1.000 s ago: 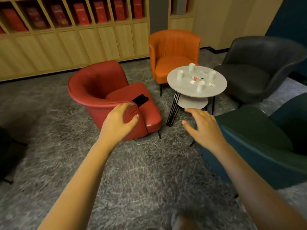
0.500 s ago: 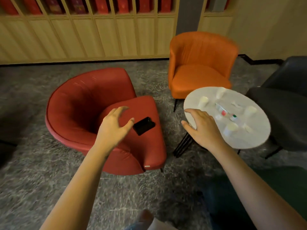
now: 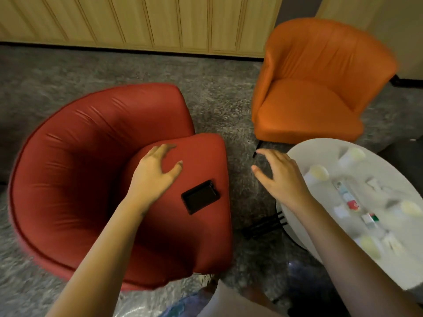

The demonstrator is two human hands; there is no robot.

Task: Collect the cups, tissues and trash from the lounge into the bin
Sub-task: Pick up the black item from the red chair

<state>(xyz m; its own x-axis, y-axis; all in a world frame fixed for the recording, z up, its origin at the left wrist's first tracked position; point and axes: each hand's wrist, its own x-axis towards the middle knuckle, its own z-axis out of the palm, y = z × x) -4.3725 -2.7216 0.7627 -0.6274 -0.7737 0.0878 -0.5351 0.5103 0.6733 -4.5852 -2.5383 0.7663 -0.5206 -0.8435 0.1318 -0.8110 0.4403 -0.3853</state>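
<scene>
Hovering above the seat of the red leather tub armchair (image 3: 80, 168), the left hand (image 3: 155, 177) is seen slack-fingered, with nothing held. A flat black rectangular object (image 3: 201, 197) lies on the seat just to its right. The right hand (image 3: 281, 179) is likewise released, spread at the left edge of the round white table (image 3: 325, 152). Blurred white paper cups (image 3: 318, 173) and small wrappers (image 3: 350, 200) are noted on the table, right of that hand.

You get warm, fairly dim indoor light, with the white bench (image 3: 325, 152) the brightest surface and deep shadow beneath it. Motion blur smears the cups (image 3: 318, 172) on it and softens the rim of the red chair (image 3: 75, 156). The wide lens bows the wall panels (image 3: 137, 19) along the top.
</scene>
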